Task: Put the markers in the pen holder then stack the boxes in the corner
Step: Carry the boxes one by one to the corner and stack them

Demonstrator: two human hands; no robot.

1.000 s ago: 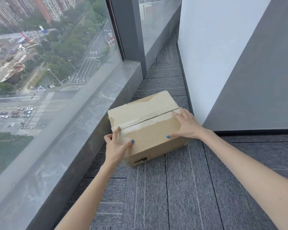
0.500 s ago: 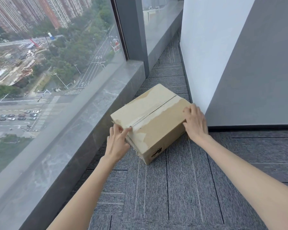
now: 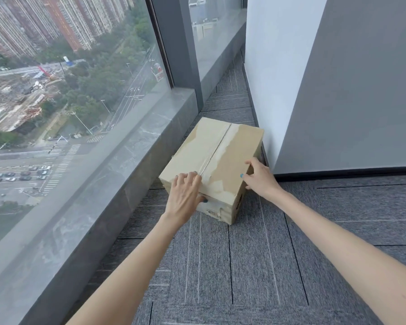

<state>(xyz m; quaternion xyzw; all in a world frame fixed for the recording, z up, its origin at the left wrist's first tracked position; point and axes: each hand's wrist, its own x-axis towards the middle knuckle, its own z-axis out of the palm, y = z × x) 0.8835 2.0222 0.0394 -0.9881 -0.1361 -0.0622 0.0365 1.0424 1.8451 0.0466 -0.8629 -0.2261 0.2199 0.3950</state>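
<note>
A taped brown cardboard box (image 3: 218,148) sits on the grey carpet, between the stone window ledge on its left and the white wall corner on its right. My left hand (image 3: 185,195) grips the box's near left corner, fingers over the top and thumb on the front face. My right hand (image 3: 259,175) holds the near right edge, fingers on the side and thumb on top. No markers, pen holder or other boxes are in view.
A grey stone window ledge (image 3: 117,174) runs along the left under a large window. A white and grey wall (image 3: 338,90) stands on the right, leaving a narrow carpeted passage (image 3: 230,97) behind the box. Grey carpet (image 3: 244,266) lies in front.
The box has turned, its tape seam now pointing away from me, and has slid farther toward the gap between ledge and wall. Both hands moved with it.
</note>
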